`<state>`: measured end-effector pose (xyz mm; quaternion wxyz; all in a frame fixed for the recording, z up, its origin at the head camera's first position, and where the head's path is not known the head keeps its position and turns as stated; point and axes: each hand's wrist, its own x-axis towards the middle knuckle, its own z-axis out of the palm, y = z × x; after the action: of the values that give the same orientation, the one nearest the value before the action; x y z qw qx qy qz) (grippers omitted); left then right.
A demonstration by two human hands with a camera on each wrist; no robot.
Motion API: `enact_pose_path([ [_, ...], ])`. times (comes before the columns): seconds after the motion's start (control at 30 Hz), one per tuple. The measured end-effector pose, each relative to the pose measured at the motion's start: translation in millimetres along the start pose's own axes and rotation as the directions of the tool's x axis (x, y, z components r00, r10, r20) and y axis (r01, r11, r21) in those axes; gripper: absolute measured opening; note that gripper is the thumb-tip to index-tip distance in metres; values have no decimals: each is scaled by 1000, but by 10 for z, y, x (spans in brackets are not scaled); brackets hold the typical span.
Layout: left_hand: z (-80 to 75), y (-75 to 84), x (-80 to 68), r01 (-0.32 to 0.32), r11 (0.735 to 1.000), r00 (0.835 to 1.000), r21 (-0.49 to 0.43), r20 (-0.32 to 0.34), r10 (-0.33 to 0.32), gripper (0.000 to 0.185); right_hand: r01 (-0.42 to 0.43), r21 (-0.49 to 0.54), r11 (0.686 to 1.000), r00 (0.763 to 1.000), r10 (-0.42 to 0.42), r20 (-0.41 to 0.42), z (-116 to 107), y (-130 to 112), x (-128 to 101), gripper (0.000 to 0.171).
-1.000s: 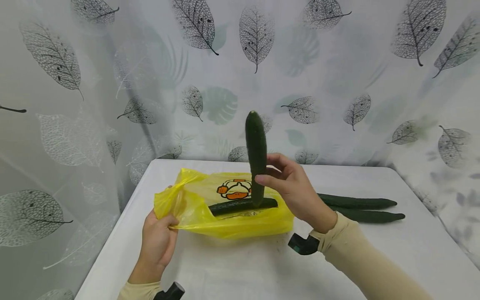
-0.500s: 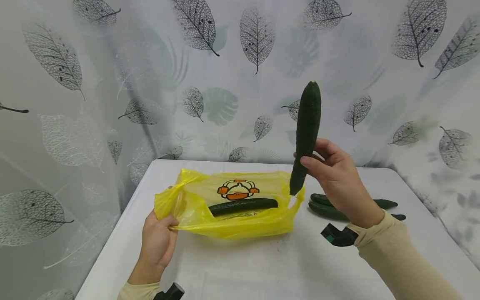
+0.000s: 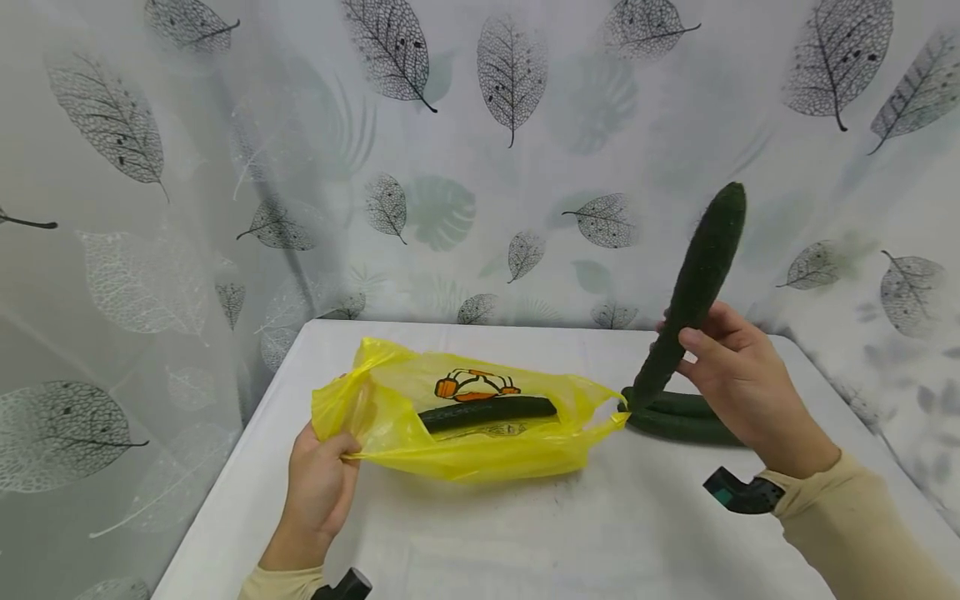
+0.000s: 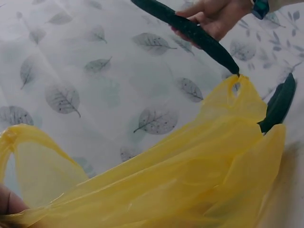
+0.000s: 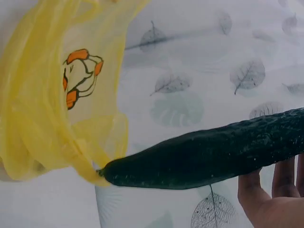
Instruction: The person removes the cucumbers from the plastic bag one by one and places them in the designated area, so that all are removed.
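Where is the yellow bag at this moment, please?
In the head view, the yellow bag is on the white table, between the left hand gripping it and the right hand.

Free passage runs along the near white table (image 3: 487, 533) — yellow bag (image 3: 472, 460) and held cucumber (image 3: 697, 271), touching, bar the way behind.

the head view looks forward and down from the near side of the tabletop (image 3: 480, 533), far enough back to hold the left hand (image 3: 321, 483), the right hand (image 3: 746, 390) and the backdrop (image 3: 450, 150). the left wrist view is close to the bag (image 3: 480, 460), facing across it toward the backdrop and right hand. the right wrist view is right beside the held cucumber (image 3: 693, 271), turned so the bag's print lies sideways. both wrist views share the cucumber's lower end at the bag.
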<state>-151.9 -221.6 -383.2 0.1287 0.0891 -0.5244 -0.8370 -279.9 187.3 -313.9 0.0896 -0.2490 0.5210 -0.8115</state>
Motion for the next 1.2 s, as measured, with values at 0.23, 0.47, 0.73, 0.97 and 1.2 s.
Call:
enact_pose_path([
  [0.23,10,-12,-13,-4,1000,1000,5,6,4,65,16,329,944,996,-44,78,-285,-73,-102,40],
  [0.47,8,-6,-15,-6,1000,1000,28,12,5,64,56,566,822,998,-63,-8,-405,-165,-184,37],
  [0.73,13,-14,-12,-12,1000,1000,23,27,11,69,133,654,744,991,-120,-65,-480,-203,-235,37],
  [0.97,-1,-15,-10,0,1000,1000,22,13,0,66,134,369,920,991,-113,-77,-562,-233,-305,42],
  [1.2,-5,-4,-15,4,1000,1000,31,13,-4,67,59,-146,988,989,-77,-125,-654,-106,-421,44],
])
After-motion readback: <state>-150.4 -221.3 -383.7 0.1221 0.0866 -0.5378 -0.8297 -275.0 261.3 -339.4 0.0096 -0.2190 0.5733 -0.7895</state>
